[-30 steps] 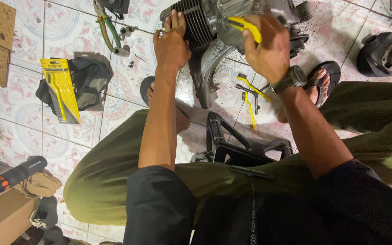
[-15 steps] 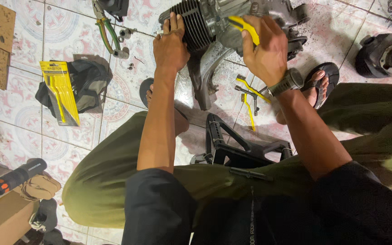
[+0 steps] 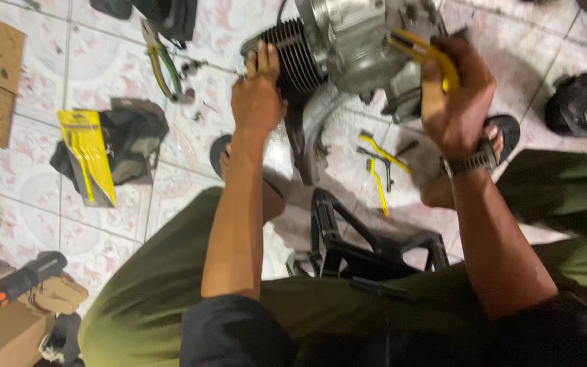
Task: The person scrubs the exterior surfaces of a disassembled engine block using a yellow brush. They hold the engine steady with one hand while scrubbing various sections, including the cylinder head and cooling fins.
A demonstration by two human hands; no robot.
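A grey metal engine (image 3: pixel 354 41) with a black finned cylinder (image 3: pixel 292 58) stands on the tiled floor in front of me. My left hand (image 3: pixel 258 95) rests flat against the finned cylinder, fingers over its side. My right hand (image 3: pixel 453 102), with a watch at the wrist, is closed around a yellow-handled tool (image 3: pixel 424 53) whose tip is against the engine's right side. What the tip touches is hidden.
Green-handled pliers (image 3: pixel 161 64) lie left of the engine. A yellow card package (image 3: pixel 90 156) lies on a black cloth (image 3: pixel 130 139) at left. Yellow-handled brushes (image 3: pixel 378 166) lie between my sandalled feet. A black frame (image 3: pixel 368 245) stands by my knees. Another engine part (image 3: pixel 585 102) sits at right.
The view has tilted down a little, so the engine sits higher in frame. My right hand shifted slightly on the tool. The left hand stays on the cylinder.
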